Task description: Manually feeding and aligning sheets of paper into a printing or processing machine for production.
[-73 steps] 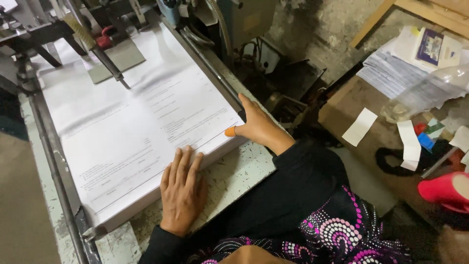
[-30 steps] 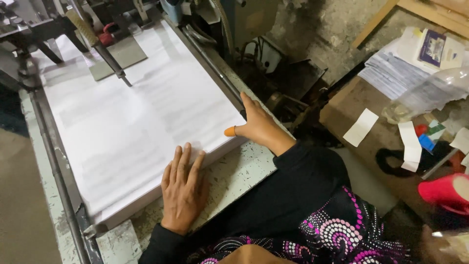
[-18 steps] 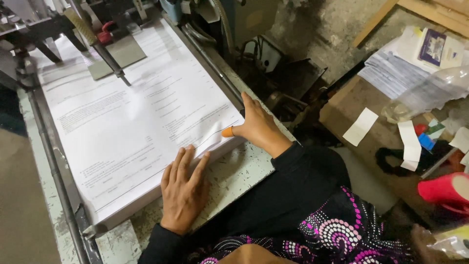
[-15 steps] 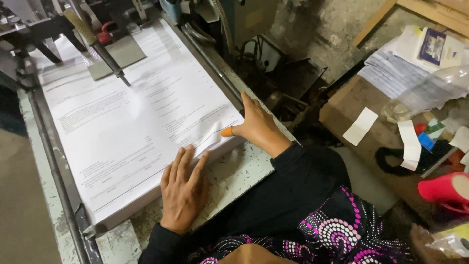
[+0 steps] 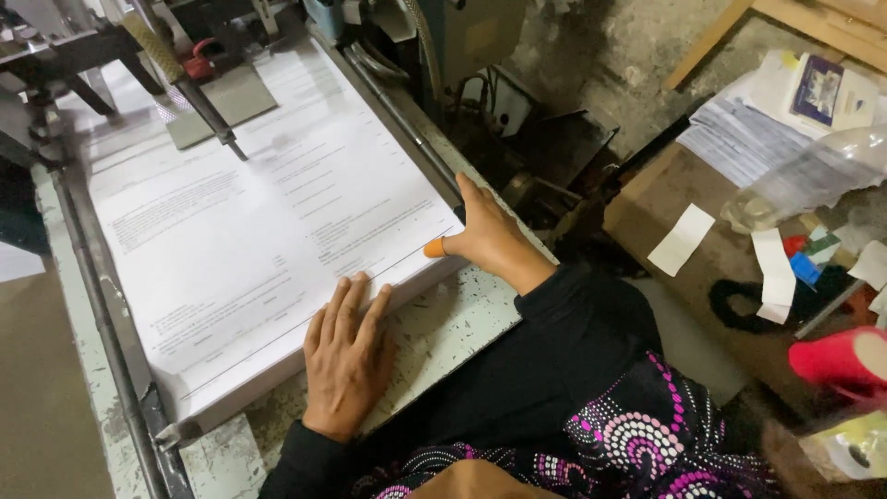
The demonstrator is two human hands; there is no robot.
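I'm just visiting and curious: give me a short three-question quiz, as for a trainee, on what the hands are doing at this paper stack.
1. True or false: the left hand lies flat, palm down, at the near edge of the printed paper stack.
2. Which hand wears an orange thumb cover? A) left B) right C) neither
3. Fill in: the right hand rests against the stack's ____ corner, by the metal side rail.

Key: 1 true; 2 B; 3 near right.
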